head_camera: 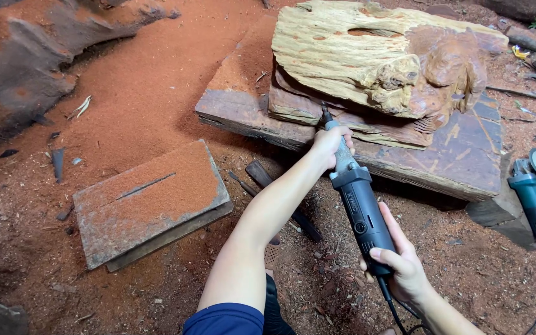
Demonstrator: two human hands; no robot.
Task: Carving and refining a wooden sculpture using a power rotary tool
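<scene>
Ground: red sawdust covers the dirt floor point(156, 80) all around you, with dark logs at the far left edge.
Left block: one flat wooden slab point(150, 201) lies dusted in sawdust, well apart from your work.
Chisels: two dark hand tools point(280, 198) lie on the ground just under your left forearm.
Left hand: your left hand point(329, 146) is wrapped closed around the neck of the die grinder point(358, 205), near the bit.
Right hand: your right hand point(401, 260) is closed on the grinder's rear body, by the cord.
Carving: one pale, gnarled wood carving point(367, 56) rests on one thick plank point(460, 149); the bit touches its lower left edge.
Advice: keep both hands firm, feed the bit lightly, and let the cord trail clear behind you.
Right edge: one teal angle grinder point(535, 198) lies on the ground, untouched.
</scene>
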